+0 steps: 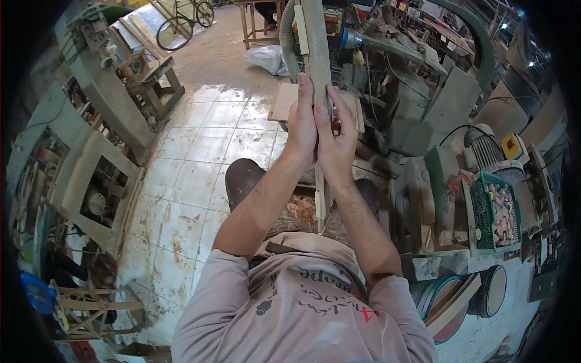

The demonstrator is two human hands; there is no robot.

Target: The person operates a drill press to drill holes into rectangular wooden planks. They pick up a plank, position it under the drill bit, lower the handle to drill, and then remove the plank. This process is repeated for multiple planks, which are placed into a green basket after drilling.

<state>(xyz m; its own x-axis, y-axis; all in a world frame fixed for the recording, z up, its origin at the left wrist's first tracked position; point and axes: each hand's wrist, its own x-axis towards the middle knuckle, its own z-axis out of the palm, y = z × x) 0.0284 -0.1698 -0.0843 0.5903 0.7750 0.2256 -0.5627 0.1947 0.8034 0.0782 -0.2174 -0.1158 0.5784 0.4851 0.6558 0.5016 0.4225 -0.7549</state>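
A long, narrow wooden board (317, 42) stretches away from my lap, held between my two palms. My left hand (304, 121) presses on its left side with the fingers pointing forward. On the opposite side, my right hand (336, 139) grips the board, thumb along the near face and fingers partly hidden behind it. Thin pale wood strips lie along the board's left edge, one beyond my hands and another strip (319, 204) near the lower end. Wood shavings (301, 209) lie between my legs below it.
A flat wooden panel (282, 101) sits behind my hands. Machinery crowds the right, with a green basket (517, 227) of small pieces and a motor (489, 151). Round tubs (489, 290) stand at lower right. Machine frames (100, 187) line the left; a bicycle (181, 27) stands far off.
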